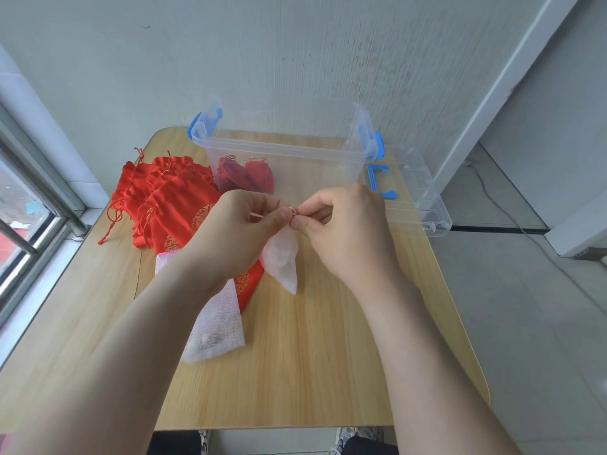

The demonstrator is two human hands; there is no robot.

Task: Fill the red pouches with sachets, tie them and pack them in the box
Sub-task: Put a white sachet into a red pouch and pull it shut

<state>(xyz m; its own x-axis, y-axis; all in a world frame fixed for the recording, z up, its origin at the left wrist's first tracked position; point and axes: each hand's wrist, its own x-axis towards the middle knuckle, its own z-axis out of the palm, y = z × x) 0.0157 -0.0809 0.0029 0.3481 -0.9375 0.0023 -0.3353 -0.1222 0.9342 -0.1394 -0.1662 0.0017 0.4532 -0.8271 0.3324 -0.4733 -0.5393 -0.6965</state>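
On the head camera I saw both hands held over the table (312, 356), the left hand (230, 231) and right hand (341, 224) each pinching the gathered top of a white mesh sachet (281, 257), which hung between them just above the wood (a thin thread showed at the left fingertips, too small for me to read). A second sachet (216, 326) lay under the left forearm, partly over a red pouch (249, 280). The pile of red pouches (164, 188) sat to the left, and two pouches (249, 177) lay in the clear box (282, 149), its lid (417, 198) off to the right. I judged the filling step to be in hand; the next move called for an opened pouch mouth to slide this sachet into
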